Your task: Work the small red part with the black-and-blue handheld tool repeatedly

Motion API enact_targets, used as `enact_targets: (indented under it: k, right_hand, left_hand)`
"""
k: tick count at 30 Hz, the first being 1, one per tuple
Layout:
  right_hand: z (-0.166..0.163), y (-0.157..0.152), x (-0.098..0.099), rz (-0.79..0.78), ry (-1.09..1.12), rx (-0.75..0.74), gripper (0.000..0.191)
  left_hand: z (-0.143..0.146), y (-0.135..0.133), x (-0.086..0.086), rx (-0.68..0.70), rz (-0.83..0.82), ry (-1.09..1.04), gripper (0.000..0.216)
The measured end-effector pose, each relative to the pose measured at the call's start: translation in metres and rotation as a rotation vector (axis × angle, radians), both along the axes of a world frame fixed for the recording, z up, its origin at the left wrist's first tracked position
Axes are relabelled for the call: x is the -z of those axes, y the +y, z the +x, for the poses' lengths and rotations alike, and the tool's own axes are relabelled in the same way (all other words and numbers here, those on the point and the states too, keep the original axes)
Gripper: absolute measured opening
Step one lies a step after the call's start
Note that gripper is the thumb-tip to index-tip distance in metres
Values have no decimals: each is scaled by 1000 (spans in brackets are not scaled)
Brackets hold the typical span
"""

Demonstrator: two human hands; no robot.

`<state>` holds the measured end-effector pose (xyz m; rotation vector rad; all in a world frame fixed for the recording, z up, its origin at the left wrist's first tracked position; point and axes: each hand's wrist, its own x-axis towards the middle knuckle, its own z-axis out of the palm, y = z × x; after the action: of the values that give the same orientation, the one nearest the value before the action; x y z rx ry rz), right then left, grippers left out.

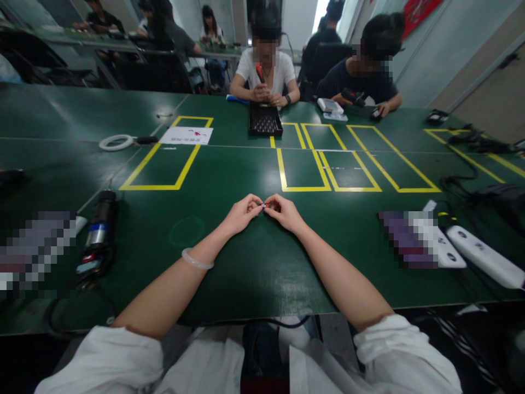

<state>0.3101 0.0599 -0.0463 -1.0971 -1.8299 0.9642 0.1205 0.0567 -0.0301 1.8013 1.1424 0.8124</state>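
Note:
My left hand (243, 213) and my right hand (284, 212) meet at the middle of the green table (254, 262), fingertips pinched together. Between them sits a tiny part (263, 206), whitish with a red-orange bit, too small to name. Both hands are closed on it. A pale bangle (197, 260) circles my left wrist. Both forearms rest on the table.
A black electric screwdriver (98, 232) lies at my left with its cable. White power strips (479, 254) lie at my right. Yellow tape boxes (164, 164) mark the table. A black tray (264, 120), a white tape ring (116, 142) and a paper sheet (187, 135) lie farther off. People sit opposite.

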Motion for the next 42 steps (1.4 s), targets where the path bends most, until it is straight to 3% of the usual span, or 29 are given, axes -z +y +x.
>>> enact_targets:
  k: [23, 29, 33, 36, 42]
  right_hand:
    - [1, 0, 1, -11, 45, -7, 20]
    - [2, 0, 1, -26, 44, -15, 22]
    - [3, 0, 0, -39, 63, -21, 22]
    - [3, -1, -1, -42, 70, -26, 22]
    - [1, -2, -3, -24, 32, -15, 20]
  left_hand:
    - [0, -3, -4, 16, 10, 34, 31]
    - [-14, -13, -24, -18, -22, 251, 28]
    - [-50, -41, -51, 16, 3, 370, 33]
    - [-98, -66, -63, -80, 77, 485, 44]
    - [-222, -109, -59, -362, 166, 988, 59]
